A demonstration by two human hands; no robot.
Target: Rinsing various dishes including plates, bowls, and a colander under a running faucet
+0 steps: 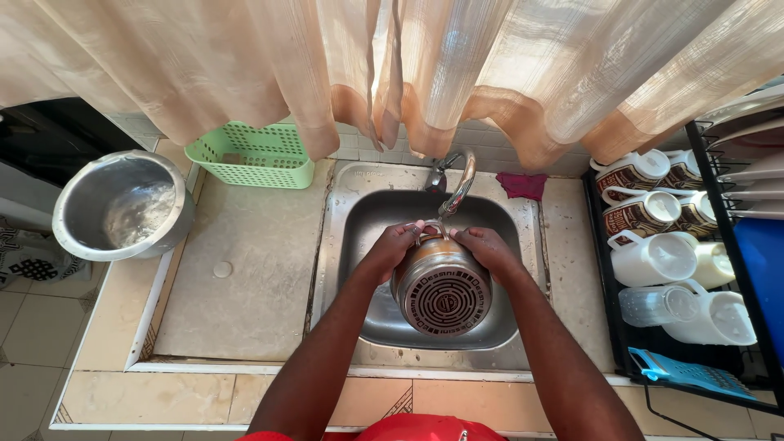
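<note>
A steel pot [441,292] is tilted on its side over the steel sink [367,245], its ringed bottom facing me. My left hand [394,247] grips its left side near the rim. My right hand [483,247] holds the right side. The pot's mouth is turned toward the curved tap [459,184], and a thin stream of water runs down at its rim. The inside of the pot is hidden.
A large steel bowl [122,206] sits at the far left, a green plastic basket [253,155] behind the counter slab. A pink cloth [523,184] lies by the sink. A black rack [604,245] on the right holds several mugs, plates and a blue grater [690,374]. Curtains hang above.
</note>
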